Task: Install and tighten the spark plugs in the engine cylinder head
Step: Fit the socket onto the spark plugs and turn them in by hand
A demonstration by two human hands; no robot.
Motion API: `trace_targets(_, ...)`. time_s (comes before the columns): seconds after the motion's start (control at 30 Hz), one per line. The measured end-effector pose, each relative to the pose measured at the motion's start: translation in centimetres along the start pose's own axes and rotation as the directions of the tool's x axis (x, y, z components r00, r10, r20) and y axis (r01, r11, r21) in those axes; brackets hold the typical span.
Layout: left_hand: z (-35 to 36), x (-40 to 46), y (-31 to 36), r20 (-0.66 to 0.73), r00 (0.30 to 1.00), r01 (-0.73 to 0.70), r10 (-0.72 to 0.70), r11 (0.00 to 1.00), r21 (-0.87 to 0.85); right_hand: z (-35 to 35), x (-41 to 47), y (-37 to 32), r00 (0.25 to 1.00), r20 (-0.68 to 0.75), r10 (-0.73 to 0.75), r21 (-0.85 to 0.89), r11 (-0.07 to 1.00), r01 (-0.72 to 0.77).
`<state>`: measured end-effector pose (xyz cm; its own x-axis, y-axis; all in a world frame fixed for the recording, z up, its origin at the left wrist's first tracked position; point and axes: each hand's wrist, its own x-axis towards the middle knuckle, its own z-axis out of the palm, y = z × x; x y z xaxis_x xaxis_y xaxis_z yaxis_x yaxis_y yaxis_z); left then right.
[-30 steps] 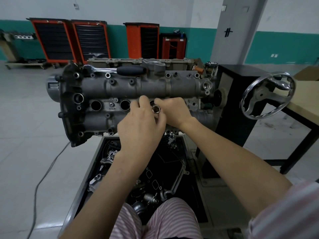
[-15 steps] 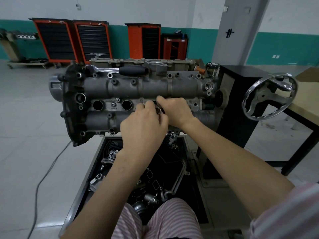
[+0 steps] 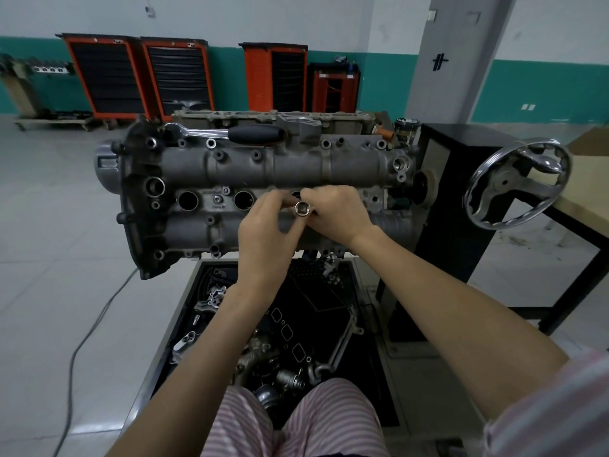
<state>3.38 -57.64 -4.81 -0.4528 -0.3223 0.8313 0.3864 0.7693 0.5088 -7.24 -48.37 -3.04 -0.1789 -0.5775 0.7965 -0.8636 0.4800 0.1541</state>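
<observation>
Nearest the camera, striped trousers (image 3: 296, 420) frame a black parts tray (image 3: 372, 374) under the engine, littered with small metal fittings and a gasket.

Above it both forearms reach forward and meet at the middle of the cylinder head (image 3: 263, 179), on the row of plug wells. The left hand (image 3: 267, 232) comes in from the left with its fingertips curled in a pinch on the chrome spark plug socket (image 3: 302, 208). The right hand (image 3: 336, 214) closes on the same socket from the right, its fingers wrapped behind it. The socket's open square drive end faces the camera, so its long axis seems to run away from the viewer toward the third plug well (image 3: 296, 195), which lies just beyond and is mostly hidden by the fingers. No plug shows; whether one sits in the socket cannot be told.

Two open wells (image 3: 188, 200) lie to the left of the hands, nearer the left hand.

Farther back, along the head's rear edge, a ratchet wrench (image 3: 230, 132) rests with its black handle pointing right, apart from both hands. Probably it gets fitted to the socket next.
</observation>
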Motion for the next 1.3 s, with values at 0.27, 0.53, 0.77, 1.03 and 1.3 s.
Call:
trace_targets(0.27,0.2,-0.2,-1.5,0.049,0.993,-0.094,0.104,0.982,-0.164,-0.3,-0.8,0.4,0.993,0.074,-0.097,0.061,0.994,0.092)
trace_targets(0.53,1.0,2.4,-2.5,0.130,0.984,-0.134,0.119,0.985,0.109,-0.2,-0.8,0.0,0.999,0.042,0.009,0.065,0.998,-0.012)
trace_targets(0.77,0.7,4.5,-3.6,0.243,0.815,-0.579,0.526,0.746,0.328,-0.2,-0.5,-0.2,0.997,0.037,0.062,0.105,0.992,-0.066)
trace_targets(1.03,-0.1,5.2,-3.5,0.433,0.722,-0.669,0.540,0.704,0.237,-0.2,0.1,0.0,0.988,0.141,-0.067,-0.054,0.996,0.076)
trace_targets(1.3,0.2,5.5,-4.1,0.376,0.742,-0.664,0.555,0.689,0.292,-0.4,0.6,0.6,0.978,0.202,-0.052,-0.009,0.998,0.055)
